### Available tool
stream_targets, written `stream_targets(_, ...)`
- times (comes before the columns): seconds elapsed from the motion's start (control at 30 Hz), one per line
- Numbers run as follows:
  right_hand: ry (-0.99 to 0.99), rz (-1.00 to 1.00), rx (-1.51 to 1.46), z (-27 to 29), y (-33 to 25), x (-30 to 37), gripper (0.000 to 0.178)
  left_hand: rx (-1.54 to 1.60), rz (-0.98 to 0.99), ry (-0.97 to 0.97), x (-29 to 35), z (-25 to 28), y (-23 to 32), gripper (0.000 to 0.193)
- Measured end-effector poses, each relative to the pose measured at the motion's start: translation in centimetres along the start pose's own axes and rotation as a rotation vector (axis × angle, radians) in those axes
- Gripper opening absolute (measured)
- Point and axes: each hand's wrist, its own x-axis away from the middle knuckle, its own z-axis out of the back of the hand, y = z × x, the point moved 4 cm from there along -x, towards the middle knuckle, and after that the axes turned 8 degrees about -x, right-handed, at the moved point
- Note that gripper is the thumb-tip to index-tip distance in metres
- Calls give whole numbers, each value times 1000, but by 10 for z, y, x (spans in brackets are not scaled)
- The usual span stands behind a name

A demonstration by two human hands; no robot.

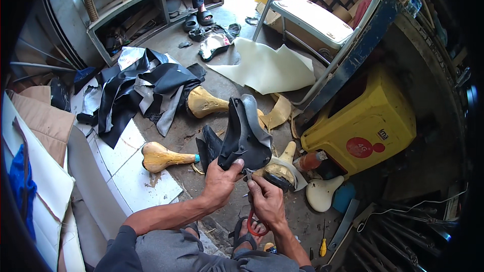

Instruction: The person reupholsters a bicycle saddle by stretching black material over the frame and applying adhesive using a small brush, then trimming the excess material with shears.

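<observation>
My left hand [220,185] grips the near end of a black bicycle saddle base [246,146], its hollow underside facing up and a grey flap along its right edge. My right hand [267,202] is closed on red-handled scissors [258,226]; their tip is beside the saddle's near edge, and I cannot tell whether it touches. Below the saddle, to the right, is a partly stripped saddle [278,174] with yellowish foam. A bare foam saddle [164,157] lies left of my hands, and another foam saddle [204,102] lies beyond.
Black cover scraps [156,83] are heaped at left, and a pale sheet [267,65] lies farther off. A yellow plastic stool [368,121] lies tipped at right, near a folding chair [315,20]. A yellow-handled screwdriver [323,247] lies near my feet. Another person sits at the back.
</observation>
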Motion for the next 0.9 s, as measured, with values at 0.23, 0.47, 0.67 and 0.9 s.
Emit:
stream_targets(0.23, 30, 81, 34, -5, -11, 7, 24, 8, 29, -22, 1, 9, 0, 22)
stream_targets(0.47, -40, 10, -563, -12, 12, 13, 24, 260, 289, -196, -1, 15, -3, 26)
stream_targets(0.67, 133, 321, -143, 4, 19, 20, 26, 223, 154, -138, -2, 14, 1, 27)
stream_targets(0.9, 205, 239, 253, -6, -22, 11, 23, 184, 129, -149, 3, 6, -1, 26)
